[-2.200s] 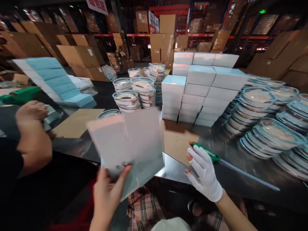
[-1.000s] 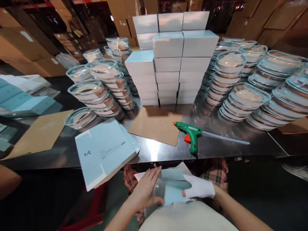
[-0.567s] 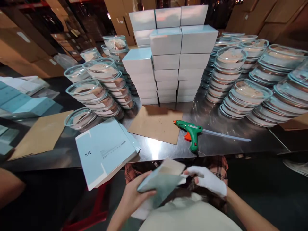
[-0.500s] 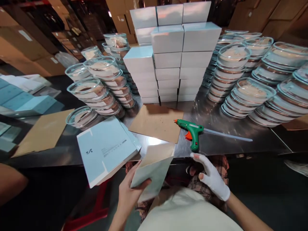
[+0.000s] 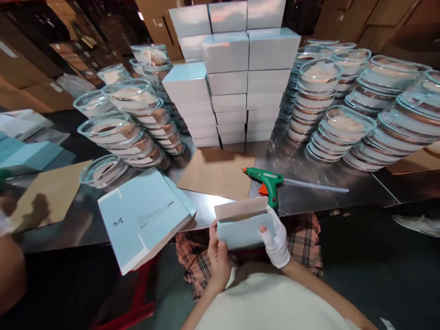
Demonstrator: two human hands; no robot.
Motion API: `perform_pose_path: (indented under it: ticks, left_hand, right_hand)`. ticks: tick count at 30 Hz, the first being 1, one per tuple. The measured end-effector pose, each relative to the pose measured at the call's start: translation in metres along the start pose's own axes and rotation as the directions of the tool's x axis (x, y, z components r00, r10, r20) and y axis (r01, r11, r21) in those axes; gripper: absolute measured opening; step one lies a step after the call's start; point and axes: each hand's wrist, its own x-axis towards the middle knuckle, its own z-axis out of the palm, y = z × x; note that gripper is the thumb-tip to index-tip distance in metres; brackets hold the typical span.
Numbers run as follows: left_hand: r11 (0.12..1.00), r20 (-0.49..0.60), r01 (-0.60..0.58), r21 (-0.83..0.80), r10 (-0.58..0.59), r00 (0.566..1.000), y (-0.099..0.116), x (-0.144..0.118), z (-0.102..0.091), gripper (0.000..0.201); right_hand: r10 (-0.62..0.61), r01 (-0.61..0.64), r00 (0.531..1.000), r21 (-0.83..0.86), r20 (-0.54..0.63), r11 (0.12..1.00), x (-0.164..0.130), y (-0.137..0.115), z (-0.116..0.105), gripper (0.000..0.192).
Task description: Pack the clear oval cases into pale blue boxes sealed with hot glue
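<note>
Between my hands is a light-blue cardboard box [image 5: 240, 232], with a pale flap standing up along its far edge. My left hand [image 5: 219, 256] is bare and closed on the left end of the box. My right hand [image 5: 276, 238], in a white glove with bare fingertips, grips the right end. Just beyond the box, a green glue gun [image 5: 270, 181] with an orange trigger lies on the metal table, a clear glue stick [image 5: 314, 185] sticking out of its back. Its nozzle rests over a brown cardboard sheet [image 5: 216, 174]. Flat blue box blanks [image 5: 144, 215] are piled to the left.
Finished-looking boxes [image 5: 228, 85] stand stacked at the back of the metal table [image 5: 302, 201]. Stacks of round glass dishes flank them, left [image 5: 118, 133] and right [image 5: 318, 91]. Another person's arm [image 5: 10, 270] is at the far left, by a second cardboard sheet [image 5: 51, 192].
The box has turned level and moved right and up in my left hand. My gloved right hand, apart from it before, has come in and taken hold of its right end.
</note>
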Motion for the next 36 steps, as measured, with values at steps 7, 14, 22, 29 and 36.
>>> perform_pose_path:
  ticks: [7,14,22,29,36]
  left_hand:
    - [0.93,0.495,-0.334,0.153,0.22,0.841,0.025,0.02,-0.017,0.043]
    - [0.949,0.316,-0.209,0.236,0.129,0.94,0.012,0.034,-0.022,0.033]
    - [0.994,0.244,-0.061,0.09,0.037,0.969,-0.001,0.044,-0.006,0.038]
    - [0.954,0.289,-0.225,0.198,0.163,0.944,0.017,0.041,-0.008,0.032]
    - [0.888,0.275,-0.36,0.287,0.283,0.919,0.034,0.046,0.001,0.022]
  right_hand:
    - [0.212,-0.193,0.975,0.213,-0.066,0.958,0.008,-0.013,-0.011,0.05]
    - [0.491,-0.489,0.853,-0.598,-0.176,0.635,0.102,-0.001,-0.047,0.039]
    - [0.644,-0.602,0.762,-0.449,-0.073,0.66,0.137,0.016,-0.049,0.022]
    - [0.486,-0.496,0.864,-0.057,-0.131,0.866,0.098,-0.032,-0.045,0.048]
    - [0.462,-0.443,0.861,-0.131,0.212,0.887,0.041,-0.067,-0.062,0.038]
